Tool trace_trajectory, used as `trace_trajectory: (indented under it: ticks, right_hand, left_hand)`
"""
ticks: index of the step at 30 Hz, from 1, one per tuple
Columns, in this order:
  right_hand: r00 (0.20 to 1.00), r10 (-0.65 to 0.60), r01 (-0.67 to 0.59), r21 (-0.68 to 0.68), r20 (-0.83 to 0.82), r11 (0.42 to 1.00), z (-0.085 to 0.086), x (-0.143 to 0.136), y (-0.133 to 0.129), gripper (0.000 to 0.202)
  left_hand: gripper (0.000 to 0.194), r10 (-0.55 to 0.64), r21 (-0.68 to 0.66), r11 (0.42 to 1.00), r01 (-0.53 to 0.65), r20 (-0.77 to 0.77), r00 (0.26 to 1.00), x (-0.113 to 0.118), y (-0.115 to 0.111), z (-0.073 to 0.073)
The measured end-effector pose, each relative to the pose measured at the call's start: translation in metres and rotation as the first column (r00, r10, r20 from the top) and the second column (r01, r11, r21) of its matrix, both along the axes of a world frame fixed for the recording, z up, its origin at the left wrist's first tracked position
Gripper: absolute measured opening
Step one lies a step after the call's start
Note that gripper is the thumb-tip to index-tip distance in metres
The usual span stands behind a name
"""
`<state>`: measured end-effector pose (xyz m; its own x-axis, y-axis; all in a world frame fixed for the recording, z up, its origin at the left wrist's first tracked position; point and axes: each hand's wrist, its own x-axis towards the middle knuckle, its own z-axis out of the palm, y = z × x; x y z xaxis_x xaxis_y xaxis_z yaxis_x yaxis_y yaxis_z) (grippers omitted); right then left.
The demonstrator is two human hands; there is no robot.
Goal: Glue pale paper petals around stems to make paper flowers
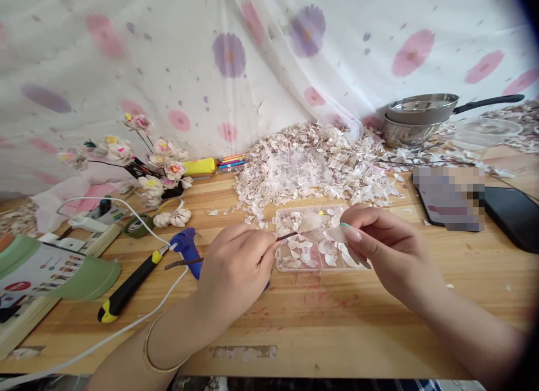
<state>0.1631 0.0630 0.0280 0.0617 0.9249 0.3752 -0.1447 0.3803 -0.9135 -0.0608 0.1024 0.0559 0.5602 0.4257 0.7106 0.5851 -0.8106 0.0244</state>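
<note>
My left hand [238, 262] is closed round a thin brown stick [183, 263], whose dark tip points right past my fingers. A pale petal lies at that tip. My right hand [379, 245] pinches a whitish translucent petal [336, 233] between thumb and fingers, just right of the stick's tip. Beneath both hands sits a clear compartment box [320, 269] with loose white petals. The blue glue gun [185, 244] lies left of my left hand and is partly hidden by it.
A large petal heap [357, 177] spreads behind the box. Metal pans [415, 118] and two phones [511, 214] are at the right. Left are a black-yellow cutter [130, 287], a white cable [122, 325], green tape [138, 225], a green visor [95, 276] and a flower arrangement [147, 163].
</note>
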Motion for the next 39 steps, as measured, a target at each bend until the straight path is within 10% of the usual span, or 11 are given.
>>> trace_trajectory:
  ticks: [39]
  right_hand:
    - [0.993, -0.104, 0.111, -0.159, 0.053, 0.981, 0.001, -0.017, 0.002, 0.028]
  left_hand:
    - [0.015, 0.11, 0.081, 0.992, -0.101, -0.112, 0.988, 0.003, -0.007, -0.006]
